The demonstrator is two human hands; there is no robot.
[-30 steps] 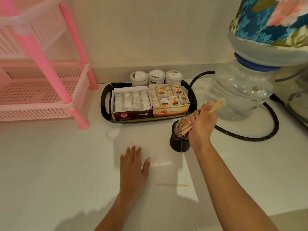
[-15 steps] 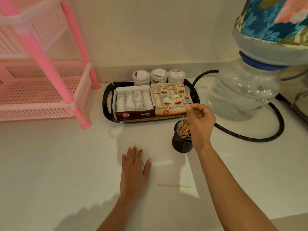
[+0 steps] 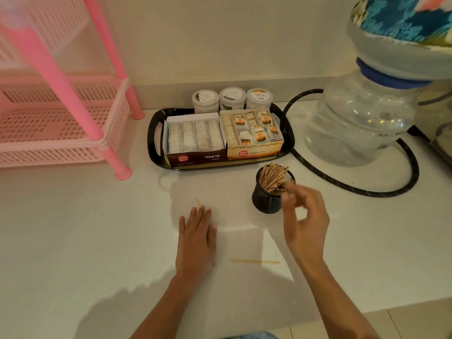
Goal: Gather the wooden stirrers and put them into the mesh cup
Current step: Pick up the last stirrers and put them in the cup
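Since a second ago: bundle released into mesh cup, where stirrers now stand; right hand drawn back just beside the cup, fingers loosely curled, holding nothing I can see. Left hand flat, fingers together, over one stirrer. Loose stirrer lies crosswise between my forearms, nearer the right; I judge that hand takes it.

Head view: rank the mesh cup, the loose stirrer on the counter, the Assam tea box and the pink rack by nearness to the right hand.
1. Mesh cup, just beyond the right hand, at its fingertips.
2. Loose stirrer, on the counter toward the person.
3. Assam tea box, in the black tray behind the cup.
4. Pink rack, far left.
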